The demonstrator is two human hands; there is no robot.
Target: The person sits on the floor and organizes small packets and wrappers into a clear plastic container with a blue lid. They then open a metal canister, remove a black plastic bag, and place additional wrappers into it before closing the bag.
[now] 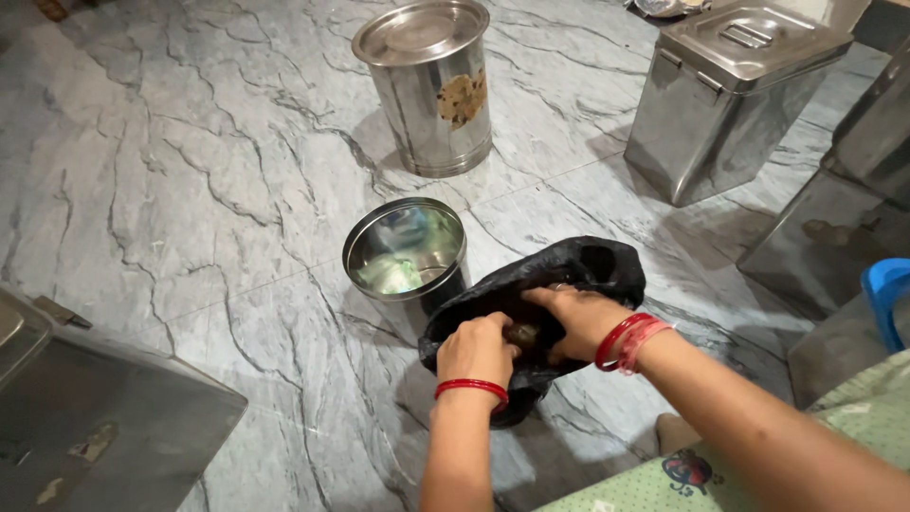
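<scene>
Both hands are in the crumpled black plastic bag (569, 270) on the grey marble floor (190, 190): left hand (477, 349) fingers curled gripping its edge, right hand (578, 318) reaching inside, grip hidden. The bag sits touching the open round steel container (405, 248)

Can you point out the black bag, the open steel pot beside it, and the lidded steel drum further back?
black bag (607, 265): head view, on its upper right fold.
open steel pot (353, 248): head view, on its left rim.
lidded steel drum (417, 104): head view, on its side wall.
</scene>
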